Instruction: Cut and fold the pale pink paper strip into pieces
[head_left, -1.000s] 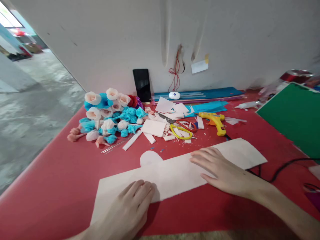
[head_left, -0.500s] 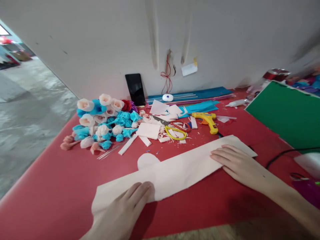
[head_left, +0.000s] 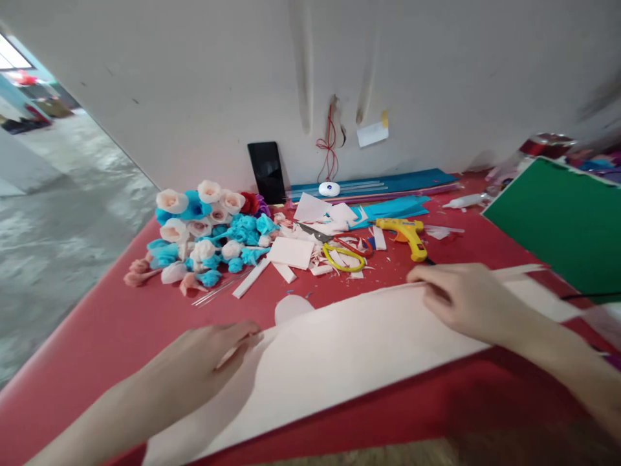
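A long pale sheet of paper (head_left: 349, 349) stretches across the front of the red table, slanting up to the right. My left hand (head_left: 216, 353) pinches its far edge near the left end, fingers closed. At the right, my right hand (head_left: 463, 298) grips the same edge between thumb and fingers. Part of a rounded pale paper piece (head_left: 293, 309) peeks out from behind the sheet; the rest is covered. Beyond the paper lie scissors (head_left: 345, 256) with yellow and red handles, among paper scraps and a pale square (head_left: 292, 252). A yellow glue gun (head_left: 406, 232) rests behind my right hand.
Blue, white and pink paper flowers (head_left: 198, 236) are heaped at the back left. A black phone (head_left: 268, 173) leans on the wall. Blue paper (head_left: 395, 208) lies behind the scraps. A green board (head_left: 563, 226) and a black cable (head_left: 589, 296) are at the right.
The paper strip has been opened out into a wider sheet, its near edge now closer to me. Both hands have gone from lying flat on it to pinching its far edge.
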`<state>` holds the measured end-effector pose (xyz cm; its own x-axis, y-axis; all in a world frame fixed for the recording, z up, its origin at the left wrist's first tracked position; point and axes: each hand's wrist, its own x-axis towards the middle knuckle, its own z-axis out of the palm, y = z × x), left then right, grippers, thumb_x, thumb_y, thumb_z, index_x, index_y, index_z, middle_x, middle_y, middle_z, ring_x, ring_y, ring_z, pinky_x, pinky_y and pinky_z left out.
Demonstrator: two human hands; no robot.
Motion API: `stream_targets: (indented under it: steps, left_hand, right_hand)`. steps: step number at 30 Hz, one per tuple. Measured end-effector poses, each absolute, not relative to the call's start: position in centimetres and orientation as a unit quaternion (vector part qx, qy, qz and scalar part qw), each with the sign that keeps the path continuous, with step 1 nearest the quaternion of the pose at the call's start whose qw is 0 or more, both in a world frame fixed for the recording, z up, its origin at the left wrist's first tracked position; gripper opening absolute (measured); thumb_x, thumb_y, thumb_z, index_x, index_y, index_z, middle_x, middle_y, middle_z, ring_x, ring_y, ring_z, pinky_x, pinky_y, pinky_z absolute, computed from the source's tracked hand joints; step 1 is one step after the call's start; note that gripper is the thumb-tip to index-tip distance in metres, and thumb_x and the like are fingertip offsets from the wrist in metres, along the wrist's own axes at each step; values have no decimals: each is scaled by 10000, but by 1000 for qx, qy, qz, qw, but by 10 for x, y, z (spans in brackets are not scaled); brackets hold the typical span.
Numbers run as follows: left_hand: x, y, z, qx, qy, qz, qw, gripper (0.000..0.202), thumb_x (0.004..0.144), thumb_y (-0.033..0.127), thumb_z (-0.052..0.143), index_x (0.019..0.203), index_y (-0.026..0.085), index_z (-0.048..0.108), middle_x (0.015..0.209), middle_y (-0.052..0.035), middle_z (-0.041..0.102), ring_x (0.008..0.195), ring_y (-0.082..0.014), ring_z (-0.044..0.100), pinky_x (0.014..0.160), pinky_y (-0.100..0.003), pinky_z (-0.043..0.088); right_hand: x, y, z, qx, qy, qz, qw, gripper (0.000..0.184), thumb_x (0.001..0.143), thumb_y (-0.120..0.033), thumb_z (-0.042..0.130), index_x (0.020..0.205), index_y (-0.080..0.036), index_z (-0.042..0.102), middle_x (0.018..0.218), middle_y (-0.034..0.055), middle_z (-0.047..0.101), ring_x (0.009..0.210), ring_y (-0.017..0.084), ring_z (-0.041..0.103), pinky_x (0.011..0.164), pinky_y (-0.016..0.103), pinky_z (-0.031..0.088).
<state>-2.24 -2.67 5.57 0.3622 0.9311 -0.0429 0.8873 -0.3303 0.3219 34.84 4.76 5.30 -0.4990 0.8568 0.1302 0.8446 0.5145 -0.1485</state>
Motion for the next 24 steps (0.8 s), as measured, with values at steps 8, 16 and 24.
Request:
stream_targets:
  steps: [8,16,24]
  left_hand:
    - [-5,1,38,820,513,60,247,384,890,148,290,1141,238,567,1203,-23,602,1121,-169,559,963,-311,462]
    - [-5,20,22,872,455,42,177,437,849,53,307,1197,181,538,1220,-79,593,1136,-196,543,970,-346,461]
    - [-44,24,15,879,425,85,196,425,852,74,305,1154,208,571,1162,-51,630,1097,-173,572,928,-293,468]
  right_hand:
    - [330,67,8,-499,-861,92,37,169,757,-141,397,705,-212,542,675,-2,633,628,165,576,532,265,276]
    - [327,56,6,-486,-863,116,73,184,777,-132,392,749,-205,558,729,17,640,646,165,571,562,263,301]
    - [306,37,3,-451,-871,158,115,213,760,-75,396,788,-205,563,720,4,637,640,147,588,570,242,359]
